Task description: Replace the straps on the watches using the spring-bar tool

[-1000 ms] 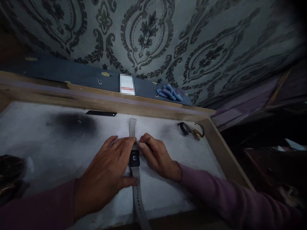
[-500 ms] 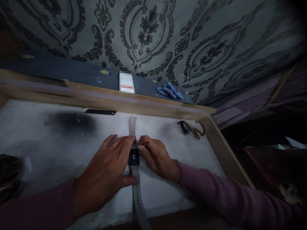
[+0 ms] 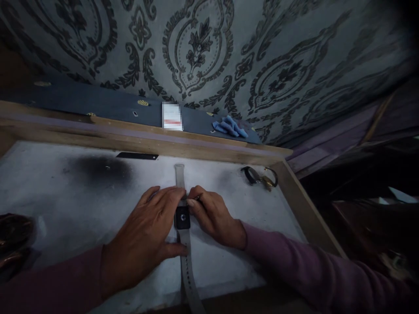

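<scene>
A smartwatch [image 3: 182, 218] with a pale grey strap lies face up, stretched lengthwise on the white surface. My left hand [image 3: 144, 235] steadies it, fingertips at the upper strap by the case and thumb across the lower strap. On the other side, my right hand [image 3: 214, 216] is pinched close to the joint between case and upper strap. Something small and dark shows between its thumb and forefinger, too little of it to name. The palm side of both hands is hidden.
Wooden edging [image 3: 229, 146] rims the white surface [image 3: 255, 218]. A black blade-like strip [image 3: 137, 155] lies at the back, two wristwatches [image 3: 258, 178] at the back right. On the ledge behind are a white box [image 3: 172, 117] and a blue cloth [image 3: 230, 126]. Dark, shiny items [image 3: 15, 237] sit far left.
The view has shifted slightly, so the ledge and surface sit a little lower. Both hands keep nearly the same place on the smartwatch.
</scene>
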`<state>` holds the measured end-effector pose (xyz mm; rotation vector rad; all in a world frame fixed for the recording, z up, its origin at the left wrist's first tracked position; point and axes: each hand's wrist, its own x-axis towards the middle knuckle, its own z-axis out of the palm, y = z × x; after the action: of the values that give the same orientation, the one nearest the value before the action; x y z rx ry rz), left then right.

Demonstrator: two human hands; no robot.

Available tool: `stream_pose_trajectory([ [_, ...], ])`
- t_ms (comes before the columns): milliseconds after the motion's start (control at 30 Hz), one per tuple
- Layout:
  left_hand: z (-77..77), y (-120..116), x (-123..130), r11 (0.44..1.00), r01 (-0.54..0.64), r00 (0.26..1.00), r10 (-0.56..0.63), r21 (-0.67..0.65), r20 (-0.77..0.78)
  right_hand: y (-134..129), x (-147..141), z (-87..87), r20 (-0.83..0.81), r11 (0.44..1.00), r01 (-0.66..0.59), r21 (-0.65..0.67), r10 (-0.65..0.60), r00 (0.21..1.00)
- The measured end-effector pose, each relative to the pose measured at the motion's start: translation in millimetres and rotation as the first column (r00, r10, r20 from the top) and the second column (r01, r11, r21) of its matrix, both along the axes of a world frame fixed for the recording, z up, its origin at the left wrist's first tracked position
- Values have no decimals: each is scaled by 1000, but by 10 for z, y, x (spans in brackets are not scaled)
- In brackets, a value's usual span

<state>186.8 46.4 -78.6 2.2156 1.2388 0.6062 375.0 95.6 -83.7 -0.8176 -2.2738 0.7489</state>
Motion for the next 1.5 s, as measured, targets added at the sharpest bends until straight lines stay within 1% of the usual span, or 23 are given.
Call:
stream_pose_trajectory([
  [133,-31,-46,20,996,-70,998,70,51,12,-13,2,10,28,998,-6,60,4,1000],
  [233,-43,-66,26,992,-121,993,121,39,7,-17,4,18,37,996,-13,88,10,999],
  [300,-37,-50,18,996,-81,997,81,31,9,-15,7,18,42,995,-19,94,15,999],
  [400,-15,-6,0,1000,19,999,-19,8,39,-11,14,12,35,994,-28,109,24,999],
  [467,-4,8,-7,999,31,997,-29,-25,72,-8,18,8,31,991,-34,130,30,999],
  [567,-8,-13,-2,998,-18,994,24,-54,110,-6,17,-1,22,987,-34,158,30,999],
  [700,-35,-77,32,994,-85,987,94,-74,128,-7,12,-11,3,986,-45,163,45,999],
  [800,-45,-109,62,988,-111,982,125,-110,139,-13,10,-6,11,985,-51,166,50,999],
  [900,-35,-104,67,983,-112,979,134,-147,153,-21,11,5,25,982,-55,182,51,998],
  [1000,-3,-38,28,970,-94,967,144,-226,212,-28,18,9,43,980,-64,187,57,997],
  [1067,32,42,-12,944,-112,947,196,-311,255,-29,24,-1,45,977,-59,206,51,998],
  [1133,71,134,-43,926,-107,940,213,-362,267,-28,30,-16,45,973,-56,222,47,998],
  [1167,90,178,-52,928,-85,946,189,-363,262,-27,32,-24,46,973,-59,223,50,998],
  [1233,122,256,-53,943,-25,969,104,-330,225,-24,34,-34,47,974,-71,213,63,997],
  [1300,139,309,-36,956,-6,985,56,-293,161,-26,33,-34,40,975,-79,208,72,997],
  [1400,141,346,-2,956,-32,989,72,-291,126,-36,31,-22,49,975,-90,201,82,995],
  [1500,126,346,28,936,-56,974,128,-347,185,-46,29,-13,71,974,-117,196,105,992],
])
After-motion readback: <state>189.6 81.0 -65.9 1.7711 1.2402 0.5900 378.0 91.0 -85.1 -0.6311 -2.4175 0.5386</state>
